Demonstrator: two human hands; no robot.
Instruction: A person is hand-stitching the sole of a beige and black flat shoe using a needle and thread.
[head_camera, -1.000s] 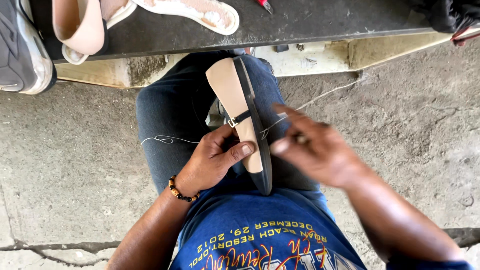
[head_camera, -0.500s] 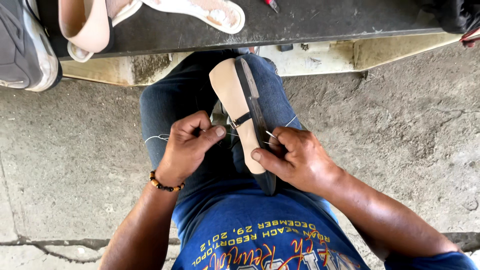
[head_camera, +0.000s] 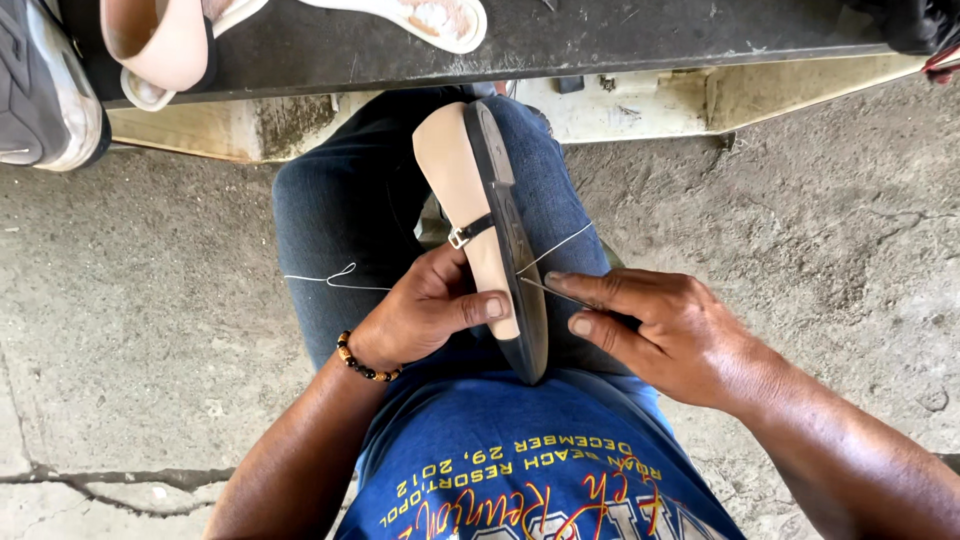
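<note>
A beige flat shoe (head_camera: 462, 190) with a black sole and a thin buckled strap stands on its edge between my knees. My left hand (head_camera: 425, 310) grips its inner side, thumb pressed on the insole near the heel. My right hand (head_camera: 665, 335) pinches a thin metal needle tool (head_camera: 552, 290) whose tip meets the sole's edge. A white thread (head_camera: 555, 247) runs from the sole over my right thigh, and another length (head_camera: 335, 278) trails across my left thigh. A beaded bracelet (head_camera: 362, 363) circles my left wrist.
A dark bench top (head_camera: 600, 35) crosses the upper frame, with a pink shoe (head_camera: 155, 45), a white sandal (head_camera: 430, 18) and a grey sneaker (head_camera: 40, 85) on it. Cracked concrete floor (head_camera: 130, 330) lies on both sides of my legs.
My left hand has gone from pulling thread beside the shoe back to gripping the insole. My right hand has shifted slightly right and now holds the needle tool at the sole's edge.
</note>
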